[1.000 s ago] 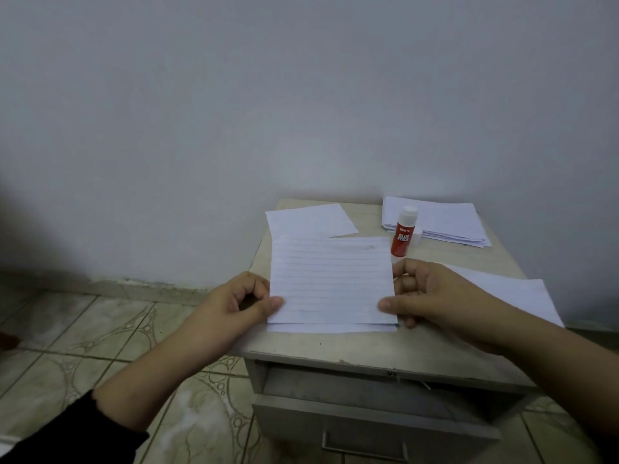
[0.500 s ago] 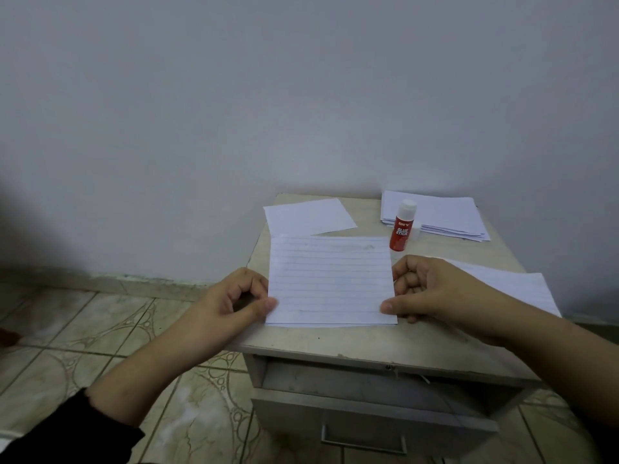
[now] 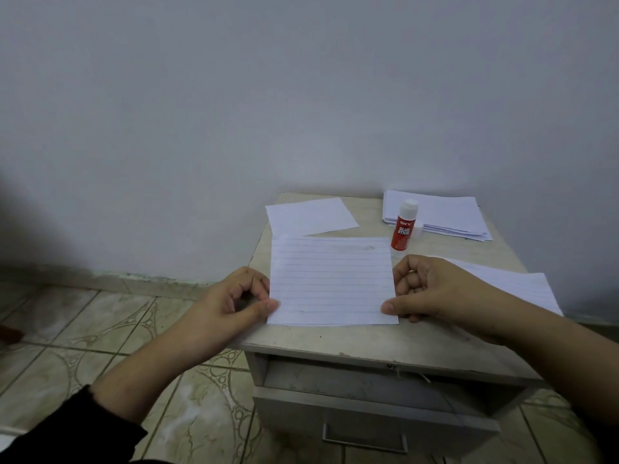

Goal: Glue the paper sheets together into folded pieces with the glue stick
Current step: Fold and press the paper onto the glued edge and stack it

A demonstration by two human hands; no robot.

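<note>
A lined paper sheet (image 3: 331,279) lies flat on the small grey cabinet top (image 3: 385,339). My left hand (image 3: 231,306) pinches its near left corner, thumb on top and fingers curled. My right hand (image 3: 432,289) pinches the near right corner the same way. A red glue stick (image 3: 403,226) with a white cap stands upright just beyond the sheet's far right corner, and no hand touches it. A thin edge of another sheet seems to show under the near edge.
A single white sheet (image 3: 311,216) lies at the cabinet's far left. A stack of sheets (image 3: 438,216) sits at the far right by the wall. Another sheet (image 3: 516,286) lies under my right forearm. The drawer (image 3: 368,416) below stands partly open. Tiled floor lies to the left.
The upper sheet has slid toward me until its near edge lines up with the sheet beneath. Both hands keep their pinch on the corners.
</note>
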